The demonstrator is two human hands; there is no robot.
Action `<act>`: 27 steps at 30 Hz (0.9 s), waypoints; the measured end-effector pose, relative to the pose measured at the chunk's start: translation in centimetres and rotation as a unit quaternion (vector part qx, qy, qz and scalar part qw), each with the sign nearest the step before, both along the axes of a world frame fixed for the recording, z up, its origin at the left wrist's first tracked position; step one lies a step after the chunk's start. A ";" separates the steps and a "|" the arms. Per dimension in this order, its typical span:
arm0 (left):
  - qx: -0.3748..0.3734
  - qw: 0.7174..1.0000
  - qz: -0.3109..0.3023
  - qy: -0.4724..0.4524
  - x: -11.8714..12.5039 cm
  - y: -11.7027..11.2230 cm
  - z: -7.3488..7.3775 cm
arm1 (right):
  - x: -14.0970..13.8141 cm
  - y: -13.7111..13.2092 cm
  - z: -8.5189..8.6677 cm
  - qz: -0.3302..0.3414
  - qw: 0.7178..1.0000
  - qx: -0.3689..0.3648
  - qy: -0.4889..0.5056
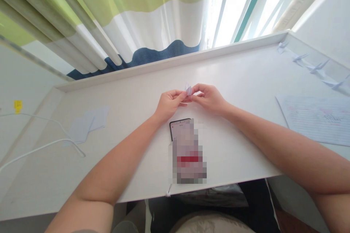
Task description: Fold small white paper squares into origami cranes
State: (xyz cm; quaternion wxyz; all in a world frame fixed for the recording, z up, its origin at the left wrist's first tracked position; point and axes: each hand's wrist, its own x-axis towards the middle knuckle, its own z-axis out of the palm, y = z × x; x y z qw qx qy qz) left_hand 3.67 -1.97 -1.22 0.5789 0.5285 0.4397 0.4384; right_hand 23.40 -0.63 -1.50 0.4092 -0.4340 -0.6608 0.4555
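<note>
A small folded piece of pale paper is pinched between both my hands above the middle of the white desk. My left hand grips it from the left with thumb and fingers closed. From the right, my right hand pinches the same piece. Both forearms rest on the desk. A phone lies flat just below my hands, its screen lit.
Loose square paper sheets lie at the left beside a white cable. A lined sheet sits at the right, with several folded paper cranes along the far right ledge. A striped curtain hangs behind the desk.
</note>
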 end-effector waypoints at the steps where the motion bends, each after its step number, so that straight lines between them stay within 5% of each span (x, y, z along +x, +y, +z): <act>1: 0.002 1.000 0.002 0.002 0.0 0.0 -0.1 | -0.1 0.0 -0.1 -0.003 1.000 0.012 0.000; 8: 0.010 1.000 0.008 -0.011 0.1 0.0 -0.1 | 0.1 0.3 -0.6 -0.020 0.991 0.134 -0.020; 16: 0.004 1.000 0.004 -0.003 -0.2 0.4 0.0 | 0.6 0.4 -0.9 -0.004 0.931 0.343 -0.125; 27: -0.003 1.000 0.011 -0.007 -0.2 0.3 0.1 | 0.9 0.6 -1.1 0.027 0.898 0.401 -0.179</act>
